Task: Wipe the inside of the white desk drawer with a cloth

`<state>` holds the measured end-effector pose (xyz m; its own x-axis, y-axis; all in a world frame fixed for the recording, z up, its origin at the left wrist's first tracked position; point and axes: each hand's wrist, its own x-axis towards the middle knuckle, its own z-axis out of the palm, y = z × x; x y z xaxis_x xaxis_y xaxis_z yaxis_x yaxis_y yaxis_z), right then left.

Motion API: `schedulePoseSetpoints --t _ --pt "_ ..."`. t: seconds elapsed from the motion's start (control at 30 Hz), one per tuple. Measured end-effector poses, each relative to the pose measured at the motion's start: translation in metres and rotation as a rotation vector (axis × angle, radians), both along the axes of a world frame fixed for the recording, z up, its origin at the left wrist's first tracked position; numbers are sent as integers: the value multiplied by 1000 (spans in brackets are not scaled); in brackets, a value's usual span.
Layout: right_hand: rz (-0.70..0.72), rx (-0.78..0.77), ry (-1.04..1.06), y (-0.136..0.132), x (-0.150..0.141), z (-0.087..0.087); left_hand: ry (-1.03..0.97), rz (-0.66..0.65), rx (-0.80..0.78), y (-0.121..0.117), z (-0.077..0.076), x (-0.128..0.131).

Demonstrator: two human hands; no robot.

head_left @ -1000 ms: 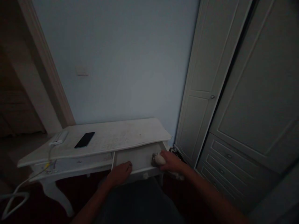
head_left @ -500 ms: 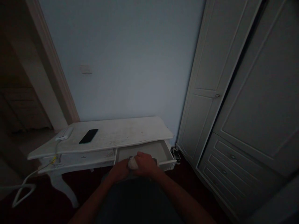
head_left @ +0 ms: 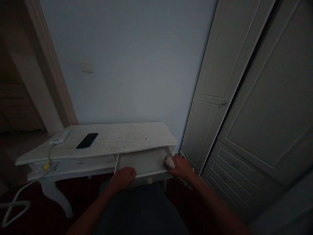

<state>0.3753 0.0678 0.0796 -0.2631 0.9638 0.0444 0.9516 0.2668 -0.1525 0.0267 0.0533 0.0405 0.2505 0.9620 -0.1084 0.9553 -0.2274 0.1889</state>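
A low white table (head_left: 117, 140) stands against the pale wall, its right drawer (head_left: 143, 162) pulled open. My left hand (head_left: 123, 178) rests with curled fingers on the drawer's front edge at its left end. My right hand (head_left: 179, 167) is closed round a small whitish wad (head_left: 169, 162), perhaps a cloth, and holds it at the drawer's right end.
A black phone (head_left: 87, 140) and a white power strip (head_left: 59, 137) with a cable lie on the tabletop's left part. A tall white wardrobe (head_left: 244, 107) with drawers fills the right side. A door frame (head_left: 49, 62) stands at the left.
Half a second ago both hands met at the drawer's front middle. My right hand has since carried the wad to the drawer's right end, and my left hand stays on the front edge.
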Motion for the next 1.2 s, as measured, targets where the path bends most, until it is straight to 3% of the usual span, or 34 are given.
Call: schedulePoseSetpoints --t 0.1,0.27,0.37,0.5,0.77,0.9,1.03,1.2 --pt "44 22 17 -3 -41 -3 1 15 12 1 0 2" --pt "213 4 73 -6 -136 -6 2 26 -5 1 -2 -1" --pt "257 10 101 -8 -165 -8 2 30 -32 1 -2 -5" --pt "238 0 164 -11 -149 -14 -20 -11 -19 0 -2 -5" --pt "5 5 165 -5 -35 -15 -1 -183 31 -7 -6 -6" --pt "-41 4 109 1 -3 -5 42 -242 28 -8 -11 -7" --pt "-32 -17 104 0 -17 -4 21 -263 29 -9 -16 -6" --pt "102 -30 181 -7 -90 -13 -6 -264 31 -8 -16 -10"
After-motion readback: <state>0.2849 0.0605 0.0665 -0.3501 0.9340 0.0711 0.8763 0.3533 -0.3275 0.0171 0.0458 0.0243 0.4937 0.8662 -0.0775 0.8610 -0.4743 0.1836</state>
